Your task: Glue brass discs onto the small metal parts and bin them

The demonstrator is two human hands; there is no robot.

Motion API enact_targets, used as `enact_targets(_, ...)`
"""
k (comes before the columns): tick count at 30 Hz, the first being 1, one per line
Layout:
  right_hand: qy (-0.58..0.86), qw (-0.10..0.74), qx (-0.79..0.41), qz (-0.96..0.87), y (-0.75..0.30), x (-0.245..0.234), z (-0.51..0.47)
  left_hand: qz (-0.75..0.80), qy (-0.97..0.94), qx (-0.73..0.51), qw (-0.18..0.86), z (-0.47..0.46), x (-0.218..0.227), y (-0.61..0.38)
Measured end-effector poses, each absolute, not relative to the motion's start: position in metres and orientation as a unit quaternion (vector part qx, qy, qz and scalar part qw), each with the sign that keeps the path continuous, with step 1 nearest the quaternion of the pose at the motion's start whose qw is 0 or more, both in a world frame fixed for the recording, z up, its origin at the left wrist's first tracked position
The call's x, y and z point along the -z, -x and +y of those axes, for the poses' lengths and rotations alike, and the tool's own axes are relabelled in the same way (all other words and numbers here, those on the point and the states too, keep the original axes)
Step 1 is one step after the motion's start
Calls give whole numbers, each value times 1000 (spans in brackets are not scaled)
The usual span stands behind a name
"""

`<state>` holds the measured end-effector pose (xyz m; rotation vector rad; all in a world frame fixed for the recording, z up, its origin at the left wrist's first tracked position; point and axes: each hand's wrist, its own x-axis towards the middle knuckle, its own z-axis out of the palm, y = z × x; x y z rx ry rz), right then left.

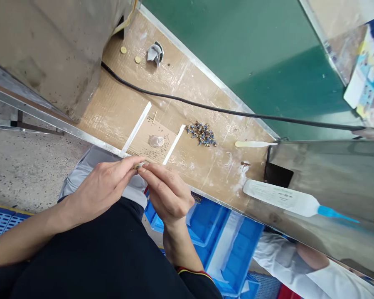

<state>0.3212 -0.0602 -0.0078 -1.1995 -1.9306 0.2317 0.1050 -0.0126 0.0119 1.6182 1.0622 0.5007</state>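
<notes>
My left hand (102, 187) and my right hand (168, 195) meet at the fingertips, both pinching a tiny brass-coloured part (137, 167) at the edge of a cardboard-covered bench (118, 104). Its shape is mostly hidden by my fingers. Just beyond my hands, a clear round disc (156, 141) lies between two white strips (135, 128). Further right is a heap of small blue-and-brass fittings (202, 134). My right wrist wears a dark band with red and yellow.
A black cable (224, 109) crosses the bench beside a green panel (252, 54). Two brass discs (123, 50) and crumpled foil (155, 53) lie at the far end. A metal sheet (324, 199) shows a white tube with a blue tip. Blue crates (233, 245) and a co-worker's white sleeve (286, 261) are below.
</notes>
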Motion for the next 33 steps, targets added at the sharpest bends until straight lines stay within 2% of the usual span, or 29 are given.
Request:
enact_targets(5,493,432,-131,-744,-322,9,-60,469,-646,-238,554,-11,-7,-110)
enact_targets(11,585,493,-280,-579,-319,15,-60,490,-650,-243,528,-15,-3,-116)
enact_targets(18,567,509,-393,-515,-314,21,-60,471,-652,-242,543,-20,-1,-120)
enact_targets(27,557,526,-402,-502,-319,30,-70,482,-601,-235,592,-22,-4,-131)
enact_targets(33,561,531,-316,-551,-319,49,-83,478,-516,-220,676,-19,7,-133)
